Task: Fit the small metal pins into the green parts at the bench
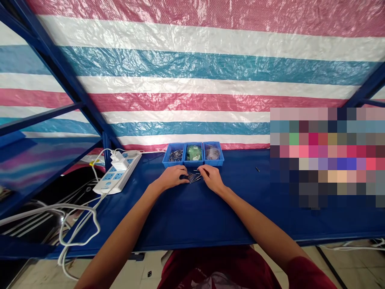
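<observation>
My left hand (173, 176) rests on the blue table with its thumb and fingers curved apart. Its tips reach the left side of a small group of thin metal pieces (196, 179), which look like screws. Something greyish and see-through lies by those fingertips, too small to make out. Across from it, my right hand (212, 177) is closed in a pinch, with a small thin metal piece (196, 170) at its fingertips. Just behind the hands stand a blue bin of metal screws (175, 155), a bin with green contents (194, 153) and a bin with clear, plastic-looking contents (212, 153).
A white power strip (117, 176) with a plugged-in charger (119, 161) lies left on the table (192, 216); white cables (80, 224) loop over the edge. One dark screw-like piece (257, 169) lies to the right. A blurred-out area covers the far right. Striped sheeting hangs behind.
</observation>
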`<state>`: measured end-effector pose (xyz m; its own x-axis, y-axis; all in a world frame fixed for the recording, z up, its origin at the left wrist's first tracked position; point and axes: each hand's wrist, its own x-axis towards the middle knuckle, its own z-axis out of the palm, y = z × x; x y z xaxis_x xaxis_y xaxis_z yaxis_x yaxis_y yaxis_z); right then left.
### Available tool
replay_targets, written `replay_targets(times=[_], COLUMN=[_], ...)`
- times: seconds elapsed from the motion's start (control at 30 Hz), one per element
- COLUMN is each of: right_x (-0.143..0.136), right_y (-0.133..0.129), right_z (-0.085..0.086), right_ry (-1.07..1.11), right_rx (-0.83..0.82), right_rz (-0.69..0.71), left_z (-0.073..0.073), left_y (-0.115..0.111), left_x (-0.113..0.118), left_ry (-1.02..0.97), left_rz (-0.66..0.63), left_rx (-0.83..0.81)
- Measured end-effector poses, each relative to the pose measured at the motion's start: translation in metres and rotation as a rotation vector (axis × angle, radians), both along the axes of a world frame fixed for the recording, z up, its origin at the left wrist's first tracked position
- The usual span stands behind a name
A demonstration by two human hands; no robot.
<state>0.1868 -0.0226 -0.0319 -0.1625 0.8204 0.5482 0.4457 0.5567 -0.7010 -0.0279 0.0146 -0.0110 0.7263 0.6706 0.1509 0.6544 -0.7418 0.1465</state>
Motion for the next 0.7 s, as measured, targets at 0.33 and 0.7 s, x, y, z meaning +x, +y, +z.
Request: replay_targets(times=[0.33,0.7], right_x=[0.000,0.001], right_y=[-0.002,-0.002], right_z=[0.003,0.002], right_ry=[-0.010,-0.019], right_rx=[-0.014,-0.014], right_rz=[0.025,0.036], left_z=[0.001,-0.002], left_y=[-0.006,-0.006], left_x=[0.008,0.011], left_ry=[0.013,0.066], left_rz=[0.014,0.023], left_rx=[0.028,0.094])
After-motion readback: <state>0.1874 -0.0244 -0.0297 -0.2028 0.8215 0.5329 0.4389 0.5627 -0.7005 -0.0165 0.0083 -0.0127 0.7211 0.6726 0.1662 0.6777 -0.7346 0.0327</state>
